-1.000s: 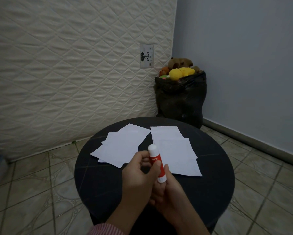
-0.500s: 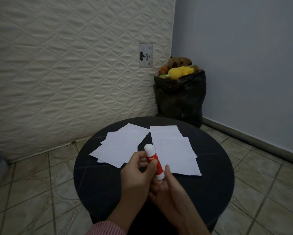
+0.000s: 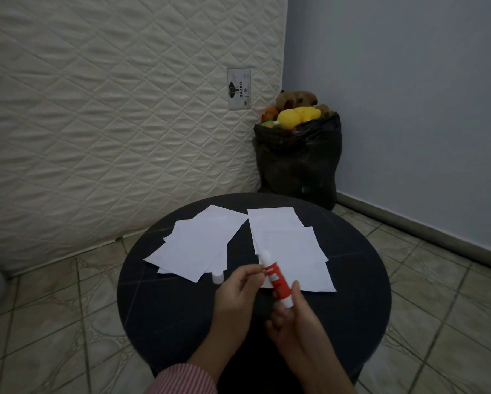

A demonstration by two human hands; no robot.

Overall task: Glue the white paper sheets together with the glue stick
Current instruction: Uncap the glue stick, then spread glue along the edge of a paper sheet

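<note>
Biggest risk from here looks like smearing glue where it shouldn't go: the glue stick (image 3: 275, 281) is tilted with its white tip toward 11 o'clock, right over the near edge of the right paper stack (image 3: 291, 248), so a slip could dab it early. The small white cap (image 3: 218, 278) sits on the counter (image 3: 164, 317) at 9 o'clock of the hands, easy to knock off. Right hand (image 3: 298, 328) grips the stick's base with curled fingers; left hand (image 3: 235, 297) pinches its upper body. The left paper stack (image 3: 199, 245) lies untouched.
</note>
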